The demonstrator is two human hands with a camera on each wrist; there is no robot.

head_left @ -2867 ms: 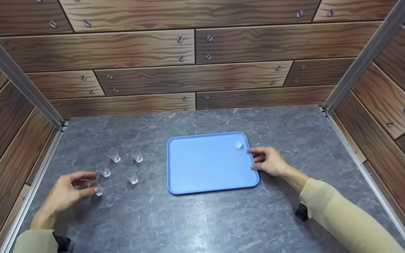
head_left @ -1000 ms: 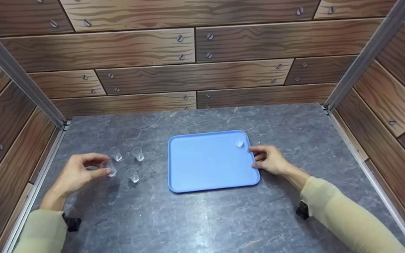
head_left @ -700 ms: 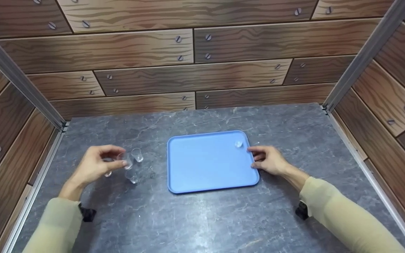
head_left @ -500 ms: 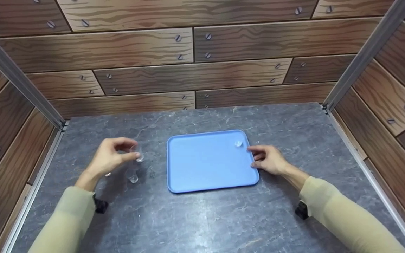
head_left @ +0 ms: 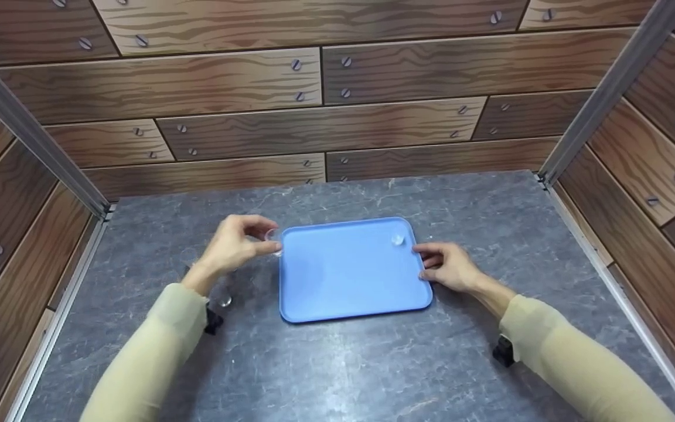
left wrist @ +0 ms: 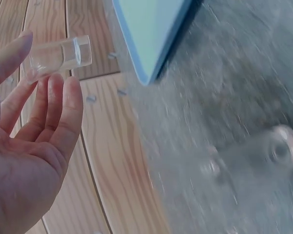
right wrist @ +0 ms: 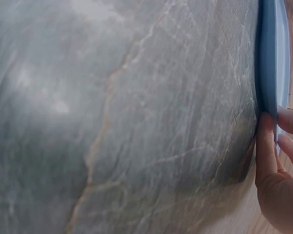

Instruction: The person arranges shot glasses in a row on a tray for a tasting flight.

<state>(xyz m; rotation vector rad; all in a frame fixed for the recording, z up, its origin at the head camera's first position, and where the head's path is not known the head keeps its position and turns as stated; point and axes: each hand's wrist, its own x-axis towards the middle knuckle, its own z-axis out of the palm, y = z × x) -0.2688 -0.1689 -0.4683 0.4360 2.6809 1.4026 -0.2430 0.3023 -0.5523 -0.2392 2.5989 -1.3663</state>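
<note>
Currently carried cup point(left wrist: 63, 53): held off the desk point(head_left: 343, 363) by the left hand point(head_left: 233, 247), roughly upright, at the far end of the left rim of the blue tray point(head_left: 349, 275); whether it is above that rim or just outside cannot be told.
Left fingers: thumb and forefinger are closed on the cup's sides, parted only by its width; the others are loosely extended.
Right fingers: the tray's right rim is pinched by the right hand point(head_left: 453, 268); nothing else is held.
Tray contents: one clear cup point(head_left: 398, 240) is seated in the far right corner.
Left of the tray: another cup point(head_left: 225, 300) is seen on the desk beside the left sleeve point(head_left: 153, 346), partly hidden.
Carry: the base is best kept well above the raised rim, with the cup level and only lightly pinched, since its smooth wall could slip or turn.
Bracing: the tray is best steadied without downward pressure, so that its far side is not tipped up.
</note>
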